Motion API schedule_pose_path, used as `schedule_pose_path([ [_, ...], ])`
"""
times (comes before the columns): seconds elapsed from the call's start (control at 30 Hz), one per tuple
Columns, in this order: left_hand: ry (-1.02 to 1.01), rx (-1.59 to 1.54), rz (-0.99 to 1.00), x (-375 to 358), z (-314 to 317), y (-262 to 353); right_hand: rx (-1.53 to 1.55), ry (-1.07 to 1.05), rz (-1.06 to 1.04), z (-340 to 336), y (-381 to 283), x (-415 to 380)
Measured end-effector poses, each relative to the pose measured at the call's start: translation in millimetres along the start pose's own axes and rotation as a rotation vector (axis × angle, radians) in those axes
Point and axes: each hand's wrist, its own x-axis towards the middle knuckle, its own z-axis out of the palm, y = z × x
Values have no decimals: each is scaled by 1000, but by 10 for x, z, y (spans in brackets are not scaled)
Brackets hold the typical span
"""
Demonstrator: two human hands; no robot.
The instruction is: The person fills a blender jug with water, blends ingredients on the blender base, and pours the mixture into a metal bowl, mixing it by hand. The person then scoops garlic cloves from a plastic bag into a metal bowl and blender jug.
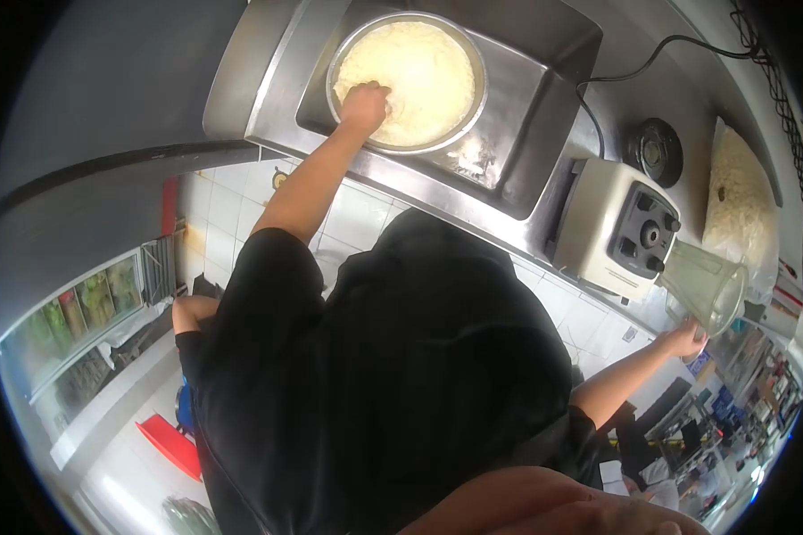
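A round metal bowl (479,89) full of a pale yellow, wet-looking mass (419,76) stands in a steel sink. My left hand (366,105) is at the near left side of the bowl, its fingers curled into the surface of the mass; what they hold is hidden. Far to the right, my right hand (684,341) grips a clear blender jar (709,285) near its rim end. The jar lies beside the cream and black blender base (620,232).
A black cable runs over the counter behind the blender base. A round black item (656,152) and a bag of pale pieces (739,192) lie at the right. A co-worker's bent arm (194,314) shows at the left, above a red object (169,446).
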Motion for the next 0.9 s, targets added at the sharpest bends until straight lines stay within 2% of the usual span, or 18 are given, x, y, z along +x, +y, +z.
schedule_pose_path([
  [0.03, -35, 3, -25, 31, -1, -4, 41, 63, -5, 16, 28, -42],
  [0.07, -68, 9, -64, 32, -14, 8, 243, -20, 56, -3, 160, 17],
  [0.17, -42, 8, -95, 112, -109, 24, 416, -82, 197, -63, 288, 168],
  [0.23, -11, 38, -109, 139, -253, 62, 408, -128, 180, -223, 342, 370],
  [0.3, 26, 59, -112, 195, -295, 54, 369, -16, 232, -426, 338, 520],
  [0.37, 189, 103, -40, 311, -244, -38, 434, 8, 158, -757, 291, 566],
  [0.4, 121, 103, -23, 401, -167, -133, 483, -42, 155, -997, 216, 615],
  [0.5, 164, 9, 139, 611, 89, -332, 578, -147, 57, -1323, -664, 308],
  [0.53, 161, 1, 157, 644, 28, -303, 489, -56, -12, -1484, -855, 275],
  [0.57, 10, -3, 127, 650, -121, -234, 400, 34, -82, -1636, -1062, 239],
  [0.6, -141, -4, 95, 636, -207, -200, 316, 0, -146, -1605, -1536, -103],
  [0.63, -141, -10, 111, 617, -200, -216, 386, 30, -137, -1829, -1697, -106],
  [0.7, -77, -135, 108, 573, -191, -292, 323, 134, -319, -1901, -2239, -479],
  [0.77, -41, -172, 154, 533, -248, -366, 308, 72, -164, -2348, -2593, -476],
  [0.8, -1, -204, 187, 538, -268, -403, 304, 81, -173, -2452, -2786, -560],
  [0.83, -2, -213, 195, 578, -171, -456, 575, -300, -73, -2533, -2976, -643],
  [0.87, 210, -174, 314, 637, 3, -513, 832, -690, 36, -2574, -3157, -724],
  [0.9, 426, -135, 430, 683, 107, -536, 825, -685, 27, -2312, -3389, -1003],
])
